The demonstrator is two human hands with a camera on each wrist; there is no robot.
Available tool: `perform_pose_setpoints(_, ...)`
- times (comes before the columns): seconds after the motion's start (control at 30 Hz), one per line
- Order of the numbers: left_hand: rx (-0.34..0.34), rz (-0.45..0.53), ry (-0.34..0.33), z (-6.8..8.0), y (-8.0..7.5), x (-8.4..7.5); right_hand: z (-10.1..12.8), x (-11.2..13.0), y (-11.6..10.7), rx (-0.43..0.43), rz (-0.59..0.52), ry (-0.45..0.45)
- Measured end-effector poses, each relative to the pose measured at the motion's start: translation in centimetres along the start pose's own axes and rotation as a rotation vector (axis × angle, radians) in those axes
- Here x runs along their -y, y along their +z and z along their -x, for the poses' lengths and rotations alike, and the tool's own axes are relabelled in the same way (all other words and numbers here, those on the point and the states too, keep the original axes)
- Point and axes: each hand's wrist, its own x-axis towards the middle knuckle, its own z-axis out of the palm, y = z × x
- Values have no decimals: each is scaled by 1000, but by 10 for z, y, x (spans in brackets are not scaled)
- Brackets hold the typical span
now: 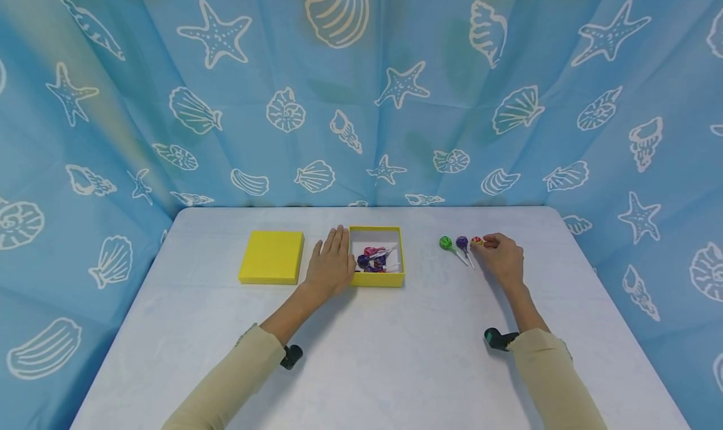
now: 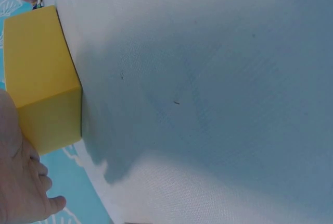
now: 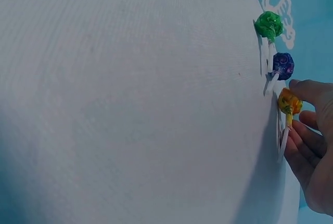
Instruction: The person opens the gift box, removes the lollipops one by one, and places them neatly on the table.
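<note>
We see the left hand [image 1: 330, 263] flat on the white bench [image 1: 367, 367], fingers straight, resting against the left wall of the open yellow cardboard box [image 1: 377, 279]; its grip is released, holding nothing. In the left wrist view the palm [image 2: 18, 182] lies against the box's yellow side [image 2: 41, 78]. The box holds several wrapped lollipops [image 1: 375, 260], purple and pink with white sticks; exact count is hard to tell from the head view. The flat yellow square lid [image 1: 271, 257] lies just left of the left hand, apart from the box. Right hand [image 1: 501, 258] is well right of the box, fingers curled round the orange-yellow wrapped lollipop [image 1: 477, 241]; its grip pinches the lollipop [image 3: 289, 103] near the head, white stick running along the fingers [image 3: 307, 138]. Just left of it on the bench lie the purple wrapped lollipop [image 1: 462, 242] and the green wrapped lollipop [image 1: 446, 243], side by side, sticks pointing toward us. Blue seashell-print curtain [image 1: 361, 91] surrounds the bench on three sides.
</note>
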Motion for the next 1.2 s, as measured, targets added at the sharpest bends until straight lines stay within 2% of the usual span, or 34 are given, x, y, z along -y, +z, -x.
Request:
perform_pose_setpoints(0.27,-9,11,2,-1,1,1,-4,13,-2,-76,-39,-77)
perform_pose_setpoints(0.4,-13,8,3,-2,1,1,-3,32,-1,-88,-91,-140)
perform_pose_setpoints(0.5,-19,2,5,-2,1,1,0,51,2,-58,-134,-211)
perform_pose_setpoints(0.67,-28,2,9,-2,0,1,10,89,9,75,-207,-344)
perform_pose_setpoints(0.87,-13,1,2,-1,-1,1,28,131,23,260,-240,-444)
perform_pose_setpoints(1.07,-7,0,-6,0,0,0,47,163,43,416,-177,-504)
perform_pose_setpoints(1.2,-6,-8,-5,0,0,0,50,173,58,480,-160,-546)
